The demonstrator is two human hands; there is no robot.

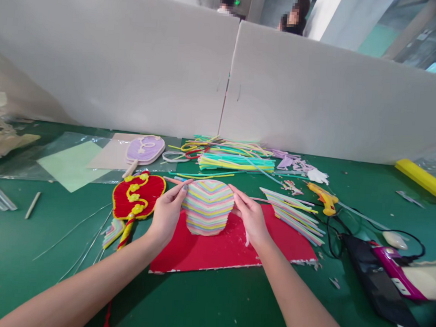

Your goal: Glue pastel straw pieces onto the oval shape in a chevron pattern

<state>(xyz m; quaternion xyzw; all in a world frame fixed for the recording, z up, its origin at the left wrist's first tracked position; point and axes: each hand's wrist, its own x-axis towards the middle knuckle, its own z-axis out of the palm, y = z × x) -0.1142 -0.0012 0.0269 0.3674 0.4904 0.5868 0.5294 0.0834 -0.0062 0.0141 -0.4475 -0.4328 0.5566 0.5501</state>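
Between my two hands is a rounded fan-shaped panel, striped in pastel pink, yellow, blue and white pipe cleaners, with a V pattern near its top. My left hand pinches its upper left edge. At the upper right edge, my right hand grips it with thumb and fingers. Pink pipe cleaner ends stick out beyond both hands. Below the panel lies a red sheet with loose white bits. A red round fan with yellow flowers rests left of my left hand.
Bundled pipe cleaners lie behind my hands, and loose pastel ones lie to the right. A yellow glue gun, power strip and cables occupy the right. A purple fan sits back left. Grey partitions stand behind; two people are beyond.
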